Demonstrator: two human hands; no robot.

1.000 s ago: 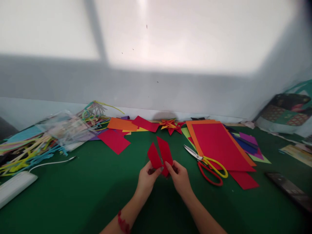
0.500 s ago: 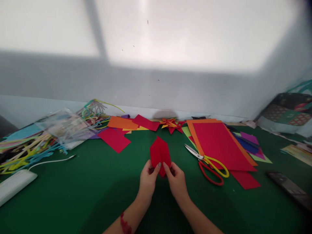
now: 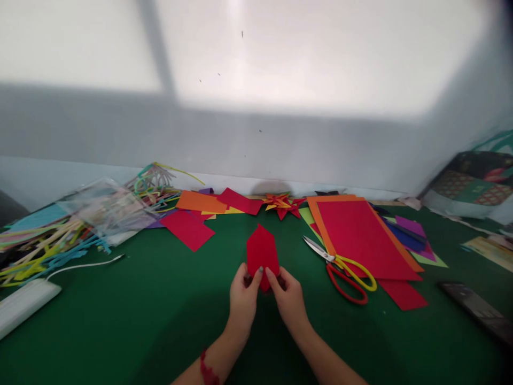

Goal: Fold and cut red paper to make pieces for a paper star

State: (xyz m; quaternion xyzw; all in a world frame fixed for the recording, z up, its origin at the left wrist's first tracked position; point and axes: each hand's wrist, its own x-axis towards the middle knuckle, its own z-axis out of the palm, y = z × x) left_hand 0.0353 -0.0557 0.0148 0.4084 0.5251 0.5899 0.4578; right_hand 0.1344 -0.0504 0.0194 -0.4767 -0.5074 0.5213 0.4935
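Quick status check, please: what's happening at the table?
Left hand and right hand: both gripping folded red paper. Scissors lie to the right, not blocking.

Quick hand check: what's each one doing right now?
Left hand: closed, pinching the folded red paper.
Right hand: closed, pinching the same paper.

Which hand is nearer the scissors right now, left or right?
Right. The right hand pinches the folded red paper just left of the scissors; the left hand grips the paper's other side, farther left. Neither touches the scissors.
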